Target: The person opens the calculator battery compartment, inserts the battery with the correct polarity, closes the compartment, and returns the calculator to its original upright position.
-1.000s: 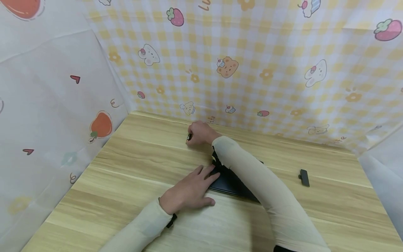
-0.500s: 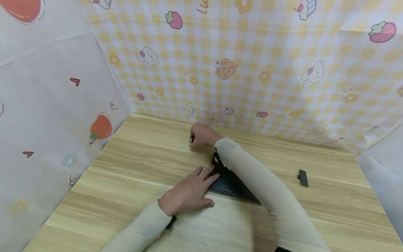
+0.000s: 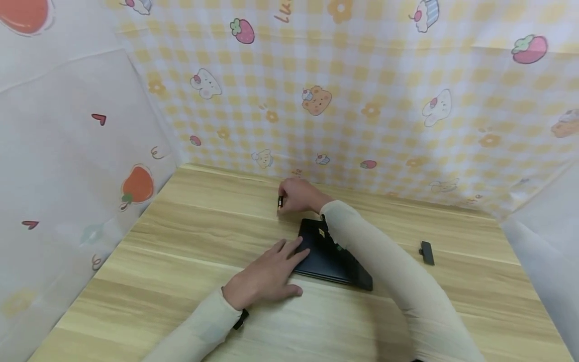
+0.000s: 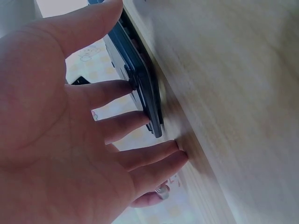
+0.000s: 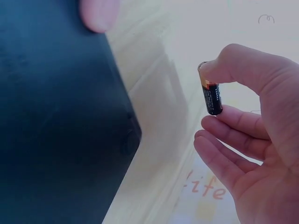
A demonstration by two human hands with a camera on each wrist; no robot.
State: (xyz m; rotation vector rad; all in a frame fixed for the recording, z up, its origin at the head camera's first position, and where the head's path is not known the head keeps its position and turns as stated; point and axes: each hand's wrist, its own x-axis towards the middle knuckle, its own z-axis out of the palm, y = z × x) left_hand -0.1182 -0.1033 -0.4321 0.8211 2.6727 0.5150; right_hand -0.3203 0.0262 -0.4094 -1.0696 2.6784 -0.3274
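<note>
In the head view, a flat black device (image 3: pixel 332 264) lies on the table, partly covered by the right sleeve. My left hand (image 3: pixel 267 276) rests its fingertips on the device's left edge, fingers spread and mostly straight. Beyond the device's far left corner, my right hand (image 3: pixel 298 195) pinches a small cylindrical battery (image 3: pixel 280 202). The right wrist view shows the black and copper battery (image 5: pixel 212 95) between thumb and fingers, apart from the device (image 5: pixel 56 116). In the left wrist view, fingers of my left hand (image 4: pixel 70 126) touch the device's edge (image 4: pixel 140 74).
A small black cover with a tab (image 3: pixel 426 253) lies to the right of the device on the wood-patterned table (image 3: pixel 203 226). A yellow checked cloth (image 3: pixel 289 100) hangs behind the table, and a white printed cloth (image 3: pixel 81 161) hangs on the left.
My right hand has moved a little right with the battery, and its forearm now covers less of the device. My left hand stays on the device's edge. The head view has shifted slightly.
</note>
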